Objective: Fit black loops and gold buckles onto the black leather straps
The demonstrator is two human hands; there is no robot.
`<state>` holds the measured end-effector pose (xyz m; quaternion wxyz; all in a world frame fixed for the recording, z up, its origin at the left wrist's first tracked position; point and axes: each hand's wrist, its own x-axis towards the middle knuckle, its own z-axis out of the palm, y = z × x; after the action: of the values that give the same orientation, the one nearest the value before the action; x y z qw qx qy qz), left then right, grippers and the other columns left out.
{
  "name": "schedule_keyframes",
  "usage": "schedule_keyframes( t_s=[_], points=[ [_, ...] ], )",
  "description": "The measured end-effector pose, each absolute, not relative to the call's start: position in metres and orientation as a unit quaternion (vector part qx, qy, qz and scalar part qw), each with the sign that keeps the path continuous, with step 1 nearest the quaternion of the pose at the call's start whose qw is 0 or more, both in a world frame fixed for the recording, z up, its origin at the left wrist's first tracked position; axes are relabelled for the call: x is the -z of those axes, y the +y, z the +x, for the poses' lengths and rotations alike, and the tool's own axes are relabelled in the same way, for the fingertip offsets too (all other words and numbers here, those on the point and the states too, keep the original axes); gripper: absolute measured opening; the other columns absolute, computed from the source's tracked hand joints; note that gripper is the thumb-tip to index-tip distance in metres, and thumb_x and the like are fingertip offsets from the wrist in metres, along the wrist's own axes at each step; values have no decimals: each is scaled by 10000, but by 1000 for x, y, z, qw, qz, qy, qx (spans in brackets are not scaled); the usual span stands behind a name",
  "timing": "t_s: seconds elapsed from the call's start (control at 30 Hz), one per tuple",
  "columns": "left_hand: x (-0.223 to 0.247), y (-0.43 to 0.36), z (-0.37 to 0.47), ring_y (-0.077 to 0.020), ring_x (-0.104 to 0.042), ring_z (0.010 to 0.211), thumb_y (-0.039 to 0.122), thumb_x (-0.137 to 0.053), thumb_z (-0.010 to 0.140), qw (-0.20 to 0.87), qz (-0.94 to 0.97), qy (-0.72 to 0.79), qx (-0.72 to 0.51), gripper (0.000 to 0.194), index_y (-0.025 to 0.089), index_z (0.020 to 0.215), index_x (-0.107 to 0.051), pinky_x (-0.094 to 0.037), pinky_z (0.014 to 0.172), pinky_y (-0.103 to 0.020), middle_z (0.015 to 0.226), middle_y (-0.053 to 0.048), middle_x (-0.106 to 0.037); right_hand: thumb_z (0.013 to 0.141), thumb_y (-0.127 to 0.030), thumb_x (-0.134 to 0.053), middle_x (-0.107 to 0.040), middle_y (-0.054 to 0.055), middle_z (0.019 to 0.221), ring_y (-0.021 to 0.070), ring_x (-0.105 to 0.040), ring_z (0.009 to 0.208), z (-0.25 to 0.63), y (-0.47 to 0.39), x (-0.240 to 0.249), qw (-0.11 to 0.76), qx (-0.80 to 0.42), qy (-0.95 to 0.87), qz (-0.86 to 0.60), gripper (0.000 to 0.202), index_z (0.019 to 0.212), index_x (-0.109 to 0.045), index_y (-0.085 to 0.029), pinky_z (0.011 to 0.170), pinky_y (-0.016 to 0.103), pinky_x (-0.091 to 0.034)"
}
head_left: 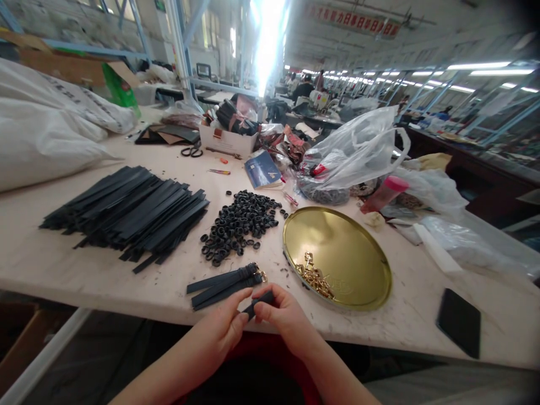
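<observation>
At the table's front edge my left hand (228, 322) and my right hand (280, 312) both grip a short black strap (258, 304), fingers closed round it. Most of the strap is hidden by the fingers. Just beyond them lie a few black straps with gold buckles (225, 286). Farther off is a heap of small black loops (240, 222). To the left, many flat black strips (130, 211) are piled side by side. Right of my hands, a round gold tray (350, 247) holds a cluster of gold buckles (313, 277) at its near left side.
A black phone (459, 322) lies at the right. Behind are a blue booklet (264, 170), scissors (192, 150), tweezers (219, 171), a white box (228, 140), a clear plastic bag (358, 149) and a pink-lidded container (385, 194). White sacks (46, 129) fill the far left.
</observation>
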<state>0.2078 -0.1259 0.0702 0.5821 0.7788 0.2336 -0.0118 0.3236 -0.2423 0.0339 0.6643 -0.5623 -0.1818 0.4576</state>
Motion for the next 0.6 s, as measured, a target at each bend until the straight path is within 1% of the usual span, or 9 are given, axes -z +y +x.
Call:
schedule_keyframes(
  t_s=[0.1, 0.17, 0.2, 0.27, 0.3, 0.37, 0.4, 0.47, 0.6],
  points=[
    [-65, -123, 212, -233, -557, 955, 408, -429, 803, 570, 791, 222, -17, 475, 187, 1220, -485, -414, 820, -290, 1028, -72, -636, 638, -310, -711, -570, -42, 654, 103, -519, 590, 311, -234, -25, 678, -489, -172, -521, 249, 805, -572, -189, 616, 253, -417],
    [-61, -117, 215, -231, -523, 1019, 404, -415, 814, 563, 797, 217, -28, 404, 199, 1138, -539, -370, 896, -301, 1092, -59, -606, 646, -325, -699, -575, -27, 704, 118, -528, 634, 322, -235, -23, 654, -473, -217, -549, 266, 836, -568, -194, 622, 256, -416],
    [-59, -113, 215, -224, -532, 986, 406, -421, 811, 562, 795, 225, -36, 359, 201, 1066, -569, -380, 878, -295, 1046, -50, -617, 658, -338, -683, -576, -16, 724, 127, -529, 653, 334, -238, -23, 632, -444, -250, -583, 271, 855, -567, -193, 620, 258, -414],
    [-54, -107, 217, -184, -561, 778, 414, -436, 796, 575, 775, 257, -49, 284, 194, 909, -576, -432, 710, -254, 805, -21, -624, 708, -368, -618, -572, 2, 731, 141, -526, 659, 370, -245, -27, 568, -335, -298, -690, 263, 889, -558, -186, 606, 262, -410],
    [-52, -105, 218, -150, -530, 629, 420, -434, 787, 595, 754, 276, -50, 265, 190, 846, -551, -418, 582, -223, 656, 8, -571, 749, -384, -556, -569, 12, 713, 145, -518, 640, 391, -249, -29, 522, -255, -306, -754, 229, 850, -551, -178, 582, 261, -404],
    [-48, -104, 221, -90, -351, 407, 430, -404, 774, 655, 690, 305, -41, 250, 191, 767, -477, -280, 397, -180, 463, 74, -375, 805, -365, -446, -570, 26, 684, 153, -516, 622, 428, -252, -35, 378, -107, -329, -858, 216, 777, -541, -174, 574, 268, -397],
    [-46, -105, 224, -73, -258, 364, 434, -387, 768, 686, 656, 312, -37, 246, 195, 746, -442, -211, 363, -172, 431, 97, -291, 805, -343, -440, -572, 37, 696, 161, -514, 630, 442, -250, -38, 352, -83, -334, -870, 206, 765, -543, -170, 581, 277, -390],
    [-44, -107, 229, -59, -170, 346, 444, -367, 758, 726, 612, 312, -34, 248, 200, 729, -402, -149, 347, -168, 416, 117, -225, 792, -303, -450, -574, 43, 714, 169, -513, 652, 458, -238, -40, 310, -62, -361, -877, 175, 746, -555, -171, 600, 283, -378],
    [-43, -107, 234, -56, -213, 348, 455, -369, 778, 709, 636, 301, -54, 270, 192, 725, -398, -175, 355, -172, 408, 110, -286, 780, -242, -471, -581, 27, 760, 154, -522, 707, 448, -193, -36, 270, -74, -440, -853, 124, 745, -579, -190, 648, 262, -369]
  ],
)
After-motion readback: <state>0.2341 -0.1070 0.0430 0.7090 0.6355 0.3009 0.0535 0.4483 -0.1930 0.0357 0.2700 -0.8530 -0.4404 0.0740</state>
